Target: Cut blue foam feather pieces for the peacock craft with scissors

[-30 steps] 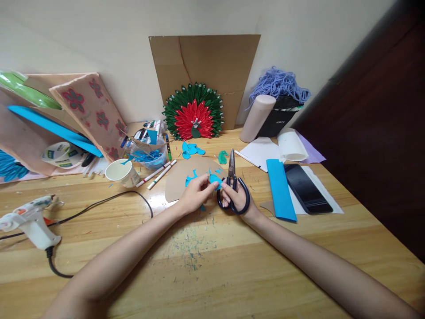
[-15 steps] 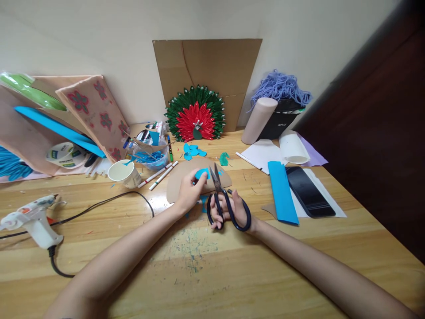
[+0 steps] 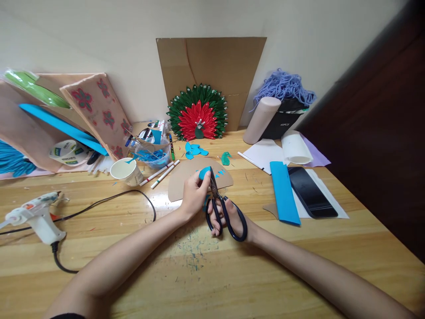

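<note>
Pinched in my left hand (image 3: 195,195) is a small piece of blue paper (image 3: 204,172), its edge against the blades of the black-handled scissors (image 3: 235,220). My right hand (image 3: 229,216) is closed on the scissors, with fingers through the loops. Beneath both hands lies a rounded brown cardboard piece (image 3: 179,179) with tiny blue scraps (image 3: 220,173) on it. Several cut blue pieces (image 3: 195,150) rest behind it, beside a small green bird-shaped cutout (image 3: 226,158). At the back, a green and red peacock fan (image 3: 198,116) leans against a cardboard sheet (image 3: 226,62).
A glue gun (image 3: 41,217) with its cable sits at left. Nearby stand a paper cup (image 3: 128,173), a plastic tub (image 3: 152,155) and two markers (image 3: 165,174). On the right are folded blue paper (image 3: 284,192), a phone (image 3: 312,192), white sheets and a pale cylinder (image 3: 262,119).
The scissors' blades have come onto the blue paper's edge and closed somewhat. My right hand has dropped slightly, and the view has shifted a little.
</note>
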Demonstrator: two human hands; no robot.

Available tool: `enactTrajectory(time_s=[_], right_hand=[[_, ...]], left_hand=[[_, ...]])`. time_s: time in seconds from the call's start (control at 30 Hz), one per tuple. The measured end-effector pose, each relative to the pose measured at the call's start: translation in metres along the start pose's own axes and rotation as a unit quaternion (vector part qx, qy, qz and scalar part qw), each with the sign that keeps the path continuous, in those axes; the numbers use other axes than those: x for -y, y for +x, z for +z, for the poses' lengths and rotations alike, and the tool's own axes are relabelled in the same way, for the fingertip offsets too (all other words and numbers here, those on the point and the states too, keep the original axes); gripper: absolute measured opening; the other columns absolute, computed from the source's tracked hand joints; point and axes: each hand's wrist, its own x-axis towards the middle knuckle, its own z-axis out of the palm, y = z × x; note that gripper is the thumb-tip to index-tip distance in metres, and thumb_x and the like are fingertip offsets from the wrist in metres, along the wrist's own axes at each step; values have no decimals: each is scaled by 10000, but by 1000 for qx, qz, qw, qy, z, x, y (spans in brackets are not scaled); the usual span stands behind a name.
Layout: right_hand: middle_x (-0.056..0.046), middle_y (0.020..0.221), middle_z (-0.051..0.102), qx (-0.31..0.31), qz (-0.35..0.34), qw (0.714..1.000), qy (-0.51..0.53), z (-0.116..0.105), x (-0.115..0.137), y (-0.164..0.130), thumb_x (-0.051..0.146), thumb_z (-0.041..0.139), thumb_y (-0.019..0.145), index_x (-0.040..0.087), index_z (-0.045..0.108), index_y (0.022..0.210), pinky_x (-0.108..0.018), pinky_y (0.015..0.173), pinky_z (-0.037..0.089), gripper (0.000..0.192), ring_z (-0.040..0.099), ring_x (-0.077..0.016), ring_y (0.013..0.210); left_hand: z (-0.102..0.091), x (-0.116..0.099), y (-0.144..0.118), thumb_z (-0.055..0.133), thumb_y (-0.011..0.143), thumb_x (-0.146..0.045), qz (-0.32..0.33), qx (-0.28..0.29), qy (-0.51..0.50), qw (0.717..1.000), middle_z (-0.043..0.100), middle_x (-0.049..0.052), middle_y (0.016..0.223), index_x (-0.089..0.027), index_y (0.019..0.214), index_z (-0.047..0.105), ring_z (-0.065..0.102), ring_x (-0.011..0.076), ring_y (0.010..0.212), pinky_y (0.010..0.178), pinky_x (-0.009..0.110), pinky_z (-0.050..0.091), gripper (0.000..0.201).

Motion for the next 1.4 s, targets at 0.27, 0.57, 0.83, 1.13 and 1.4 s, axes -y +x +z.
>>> enactTrajectory(time_s=[0.27, 0.57, 0.83, 1.13, 1.4], right_hand=[[67, 462, 476, -27, -11, 999, 17, -1, -3, 3, 852, 323, 643, 194, 438, 807, -297, 524, 503, 688, 509, -111, 392], [61, 492, 481, -7, -17, 1000, 10, -2, -4, 0, 850, 325, 644, 192, 443, 823, -297, 548, 506, 693, 524, -111, 438], [66, 474, 470, -32, -39, 999, 15, -1, -6, 1, 857, 323, 633, 191, 444, 809, -292, 530, 497, 700, 503, -104, 409], [85, 456, 445, -47, -10, 998, 36, -6, -17, 2, 820, 445, 621, 205, 434, 792, -218, 415, 408, 638, 449, -86, 370], [95, 430, 433, -35, -12, 997, 68, -4, -14, 3, 738, 544, 643, 199, 453, 767, -187, 373, 386, 560, 394, -67, 342]], left_hand=[[0, 2, 2, 492, 834, -451, -33, 46, -72, 996, 450, -28, 540, -170, 587, 509, 405, 91, 510, 491, 212, 320, 375], [1, 3, 2, 506, 817, -485, -54, 47, -121, 990, 424, -22, 521, -172, 534, 481, 388, 90, 500, 490, 216, 317, 423], [6, 1, -1, 529, 803, -508, -73, 82, -159, 981, 381, -34, 487, -181, 548, 498, 335, 87, 470, 469, 224, 273, 416], [6, -4, 2, 525, 776, -496, -73, 77, -167, 980, 343, -50, 443, -166, 512, 477, 276, 72, 430, 441, 222, 208, 425], [0, -5, 6, 516, 787, -499, -67, 47, -141, 987, 350, -52, 418, -158, 559, 546, 305, 76, 415, 442, 219, 248, 411]])
